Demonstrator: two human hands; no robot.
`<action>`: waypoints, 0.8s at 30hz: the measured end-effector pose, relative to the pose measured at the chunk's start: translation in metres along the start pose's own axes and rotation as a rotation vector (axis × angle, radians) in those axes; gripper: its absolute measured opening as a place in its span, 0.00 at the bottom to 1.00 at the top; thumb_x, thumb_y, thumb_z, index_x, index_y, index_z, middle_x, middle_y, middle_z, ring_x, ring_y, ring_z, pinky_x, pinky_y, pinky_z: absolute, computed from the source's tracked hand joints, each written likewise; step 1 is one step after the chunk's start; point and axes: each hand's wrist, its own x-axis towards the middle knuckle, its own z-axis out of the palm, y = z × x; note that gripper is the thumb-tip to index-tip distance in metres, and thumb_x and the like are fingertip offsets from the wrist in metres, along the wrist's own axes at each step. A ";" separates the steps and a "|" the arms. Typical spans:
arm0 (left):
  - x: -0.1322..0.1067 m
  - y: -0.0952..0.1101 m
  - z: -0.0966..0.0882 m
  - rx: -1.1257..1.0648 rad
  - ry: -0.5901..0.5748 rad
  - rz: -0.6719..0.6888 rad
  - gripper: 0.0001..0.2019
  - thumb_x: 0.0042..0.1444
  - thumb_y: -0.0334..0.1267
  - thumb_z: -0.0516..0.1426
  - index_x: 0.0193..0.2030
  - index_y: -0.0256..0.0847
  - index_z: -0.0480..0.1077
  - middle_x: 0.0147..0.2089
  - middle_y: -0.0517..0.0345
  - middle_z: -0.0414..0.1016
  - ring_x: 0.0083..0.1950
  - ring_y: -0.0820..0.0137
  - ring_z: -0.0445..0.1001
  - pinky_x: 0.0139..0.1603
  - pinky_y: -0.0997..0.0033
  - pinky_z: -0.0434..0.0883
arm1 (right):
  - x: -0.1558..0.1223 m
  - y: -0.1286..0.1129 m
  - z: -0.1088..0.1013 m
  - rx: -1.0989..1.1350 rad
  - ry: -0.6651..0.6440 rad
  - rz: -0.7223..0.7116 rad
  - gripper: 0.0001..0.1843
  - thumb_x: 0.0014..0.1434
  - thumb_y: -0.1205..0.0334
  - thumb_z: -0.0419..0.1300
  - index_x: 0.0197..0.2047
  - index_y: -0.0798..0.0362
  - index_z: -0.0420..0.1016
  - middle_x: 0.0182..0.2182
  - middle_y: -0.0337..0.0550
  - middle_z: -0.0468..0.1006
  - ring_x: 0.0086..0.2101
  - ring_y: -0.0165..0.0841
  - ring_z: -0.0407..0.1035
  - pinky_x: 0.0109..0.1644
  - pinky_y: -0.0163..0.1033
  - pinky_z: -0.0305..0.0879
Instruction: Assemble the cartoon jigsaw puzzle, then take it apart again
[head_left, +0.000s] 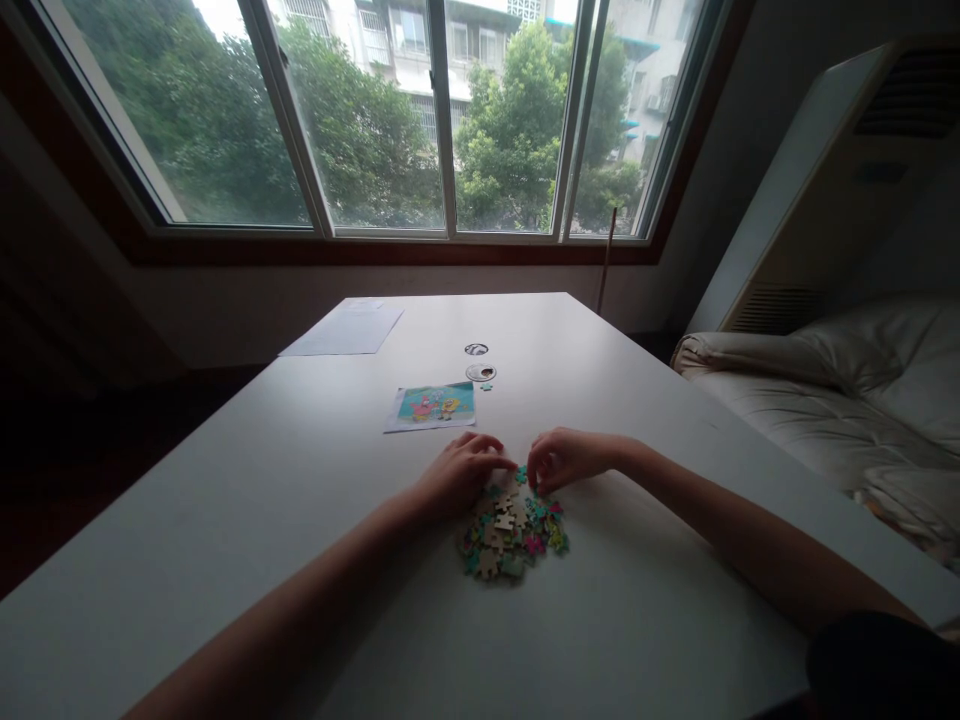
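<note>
A heap of small jigsaw pieces (512,533), some colourful and some turned brown side up, lies on the white table (300,520). My left hand (459,472) rests at the heap's far left edge, fingers curled and pressed toward a teal piece (520,475) between the two hands. My right hand (564,457) is at the heap's far right edge, fingers pinched together near that same piece. Whether either hand actually grips it I cannot make out. Beyond the hands lies a colourful cartoon picture card (433,406).
A sheet of paper (343,330) lies at the table's far left. Two small round objects (480,372) and one loose teal piece (487,386) sit past the card. A pale sofa (832,400) stands right of the table, under a large window (420,120).
</note>
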 end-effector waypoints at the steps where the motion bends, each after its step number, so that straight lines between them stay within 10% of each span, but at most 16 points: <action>1: 0.000 0.000 0.000 0.004 -0.018 -0.006 0.21 0.54 0.23 0.51 0.46 0.53 0.75 0.50 0.55 0.71 0.52 0.61 0.66 0.53 0.57 0.65 | -0.001 -0.002 -0.001 -0.034 -0.006 0.022 0.11 0.52 0.59 0.64 0.37 0.56 0.78 0.26 0.38 0.70 0.27 0.25 0.63 0.31 0.30 0.61; 16: 0.005 0.013 -0.016 -0.172 -0.122 0.031 0.17 0.55 0.25 0.54 0.40 0.54 0.77 0.47 0.58 0.74 0.50 0.65 0.69 0.53 0.62 0.65 | -0.007 -0.003 -0.006 -0.076 -0.068 0.174 0.12 0.46 0.60 0.67 0.33 0.57 0.73 0.28 0.36 0.71 0.27 0.25 0.62 0.30 0.30 0.59; 24: 0.012 0.012 -0.019 -0.336 0.080 -0.069 0.09 0.58 0.34 0.53 0.39 0.41 0.75 0.37 0.55 0.77 0.39 0.69 0.73 0.42 0.69 0.69 | 0.003 -0.008 -0.004 0.351 0.359 0.041 0.14 0.54 0.57 0.61 0.42 0.56 0.73 0.27 0.37 0.70 0.27 0.25 0.61 0.31 0.33 0.60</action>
